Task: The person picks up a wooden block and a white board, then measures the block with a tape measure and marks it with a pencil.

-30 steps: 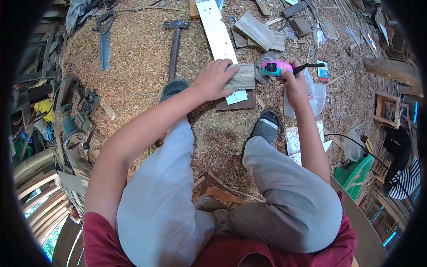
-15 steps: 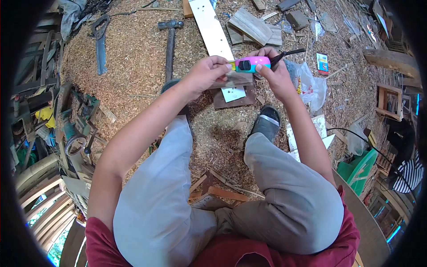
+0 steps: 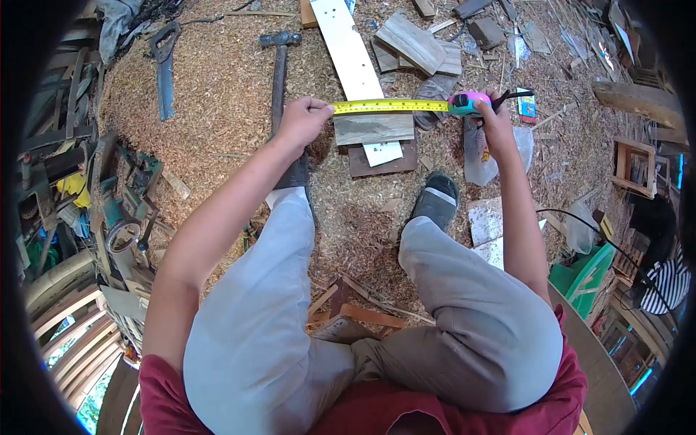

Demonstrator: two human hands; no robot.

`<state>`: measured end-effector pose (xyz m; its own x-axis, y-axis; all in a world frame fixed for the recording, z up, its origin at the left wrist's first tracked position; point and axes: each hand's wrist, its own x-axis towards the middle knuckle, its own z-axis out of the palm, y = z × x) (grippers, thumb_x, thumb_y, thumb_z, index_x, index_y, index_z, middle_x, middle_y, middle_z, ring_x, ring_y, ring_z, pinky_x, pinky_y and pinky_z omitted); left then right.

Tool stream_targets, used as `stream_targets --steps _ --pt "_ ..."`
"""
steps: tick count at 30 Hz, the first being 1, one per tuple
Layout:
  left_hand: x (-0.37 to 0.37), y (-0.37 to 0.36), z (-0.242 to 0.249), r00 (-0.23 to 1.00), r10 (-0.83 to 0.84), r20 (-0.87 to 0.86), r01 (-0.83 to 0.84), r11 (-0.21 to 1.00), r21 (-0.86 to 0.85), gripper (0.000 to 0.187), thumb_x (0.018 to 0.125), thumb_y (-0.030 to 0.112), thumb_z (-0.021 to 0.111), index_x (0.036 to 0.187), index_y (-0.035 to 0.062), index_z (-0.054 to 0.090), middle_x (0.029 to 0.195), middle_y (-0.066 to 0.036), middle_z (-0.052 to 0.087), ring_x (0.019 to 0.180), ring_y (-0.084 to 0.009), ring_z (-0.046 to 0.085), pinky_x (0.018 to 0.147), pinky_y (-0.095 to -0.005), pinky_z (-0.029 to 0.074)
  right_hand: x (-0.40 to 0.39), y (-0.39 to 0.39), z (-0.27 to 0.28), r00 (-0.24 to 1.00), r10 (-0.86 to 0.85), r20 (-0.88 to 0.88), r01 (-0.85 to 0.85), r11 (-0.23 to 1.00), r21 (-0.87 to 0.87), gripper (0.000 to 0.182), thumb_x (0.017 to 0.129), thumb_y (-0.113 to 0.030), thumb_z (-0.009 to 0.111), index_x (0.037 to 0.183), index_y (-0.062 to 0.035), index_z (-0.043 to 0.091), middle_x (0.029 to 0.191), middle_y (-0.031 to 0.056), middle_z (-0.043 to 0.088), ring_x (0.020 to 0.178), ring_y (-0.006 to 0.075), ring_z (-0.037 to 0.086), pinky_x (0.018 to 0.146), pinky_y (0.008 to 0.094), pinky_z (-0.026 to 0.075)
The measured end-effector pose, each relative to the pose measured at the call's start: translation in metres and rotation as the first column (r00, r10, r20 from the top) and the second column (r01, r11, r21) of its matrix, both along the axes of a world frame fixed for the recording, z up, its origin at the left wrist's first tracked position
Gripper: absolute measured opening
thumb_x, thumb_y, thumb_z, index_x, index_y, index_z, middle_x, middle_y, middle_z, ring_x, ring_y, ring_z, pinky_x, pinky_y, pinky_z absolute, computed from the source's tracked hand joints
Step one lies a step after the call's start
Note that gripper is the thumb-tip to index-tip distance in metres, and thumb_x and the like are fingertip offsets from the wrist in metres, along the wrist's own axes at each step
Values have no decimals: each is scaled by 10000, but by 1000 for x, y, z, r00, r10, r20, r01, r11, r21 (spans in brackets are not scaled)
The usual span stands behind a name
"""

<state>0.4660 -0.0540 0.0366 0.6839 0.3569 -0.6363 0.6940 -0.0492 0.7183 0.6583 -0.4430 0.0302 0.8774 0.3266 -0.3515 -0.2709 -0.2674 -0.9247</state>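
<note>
A yellow tape blade [image 3: 391, 106] stretches level between my hands. My left hand [image 3: 304, 123] pinches its free end. The pink and teal case of the tape measure [image 3: 464, 103] sits in my right hand [image 3: 493, 123], with a black strap [image 3: 516, 95] sticking out to the right. Below the blade in this view lies a short grey wooden board [image 3: 373, 130], across a long white strip [image 3: 348, 54] with dark holes. Under the strip's near end is a brown block [image 3: 362, 165].
A hammer [image 3: 279, 72] and a handsaw [image 3: 165, 80] lie on the sawdust to the left. Several wood offcuts [image 3: 409, 43] are at the top. Plastic bags [image 3: 478, 156] and a white board [image 3: 487, 228] lie to the right. My shoe [image 3: 435, 199] stands near the brown block.
My hands have moved apart, the left one leftward and the right one rightward. A length of yellow blade is now drawn out of the tape measure case.
</note>
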Motion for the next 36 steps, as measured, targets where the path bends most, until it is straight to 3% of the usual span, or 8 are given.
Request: stream_targets --steps 7,14,19,22,23,27,30,36 --pt "0 -9 -10 999 -43 18 40 990 139 278 1010 224 781 1150 -10 728 893 -22 726 738 -98 627 654 -292 507 -8 13 12 997 58 54 -53 995 -83 447 971 -269 788 1316 -44 616 1120 43 680 1009 147 644 856 329 546" --pt "1 -17 -17 999 -53 5 51 975 216 288 992 229 795 1136 -13 731 928 -43 753 787 -116 663 711 -299 538 -7 21 2 997 69 41 -67 996 -55 426 955 -257 797 1275 -21 642 1054 42 680 916 115 620 758 293 522" --pt "4 -16 -13 998 -60 -12 61 974 220 287 981 229 806 1129 -5 730 952 -58 761 834 -131 685 754 -310 556 -11 31 0 984 156 81 -156 988 -17 284 950 -196 780 1124 -53 608 964 6 634 833 104 591 737 291 500" --pt "5 -19 -11 999 -46 -14 48 974 219 281 967 226 819 1108 -2 733 954 -70 767 839 -143 697 762 -319 565 -20 43 -8 989 127 80 -133 988 74 314 942 -174 788 1162 -53 600 969 5 632 824 102 588 740 290 498" --pt "5 -20 -11 999 -40 -4 40 973 226 276 957 223 828 1090 -1 738 946 -77 770 832 -152 706 760 -330 571 -22 43 -9 982 188 2 -188 978 89 245 988 -165 717 1174 -78 583 1035 -5 605 881 91 556 775 286 481" --pt "5 -18 -14 999 -49 23 42 970 239 271 951 219 837 1066 -5 739 924 -83 772 806 -154 710 738 -337 574 -29 58 -8 959 256 120 -262 964 42 292 973 -183 739 1181 -80 562 1060 10 629 866 93 570 762 287 486" --pt "5 -17 -16 999 -37 30 31 983 184 267 956 217 835 1059 -10 738 916 -83 774 782 -151 703 716 -334 569 -28 54 -11 974 225 -1 -224 967 119 292 981 -183 734 1188 -82 555 1089 20 642 866 100 574 764 285 486" --pt "6 -11 -18 996 -85 -11 86 986 141 299 991 237 808 1132 -16 734 943 -58 761 767 -123 675 694 -311 556 -27 55 -13 981 194 -11 -191 972 138 400 946 -174 816 1228 -54 558 1045 32 632 862 118 612 779 300 530"
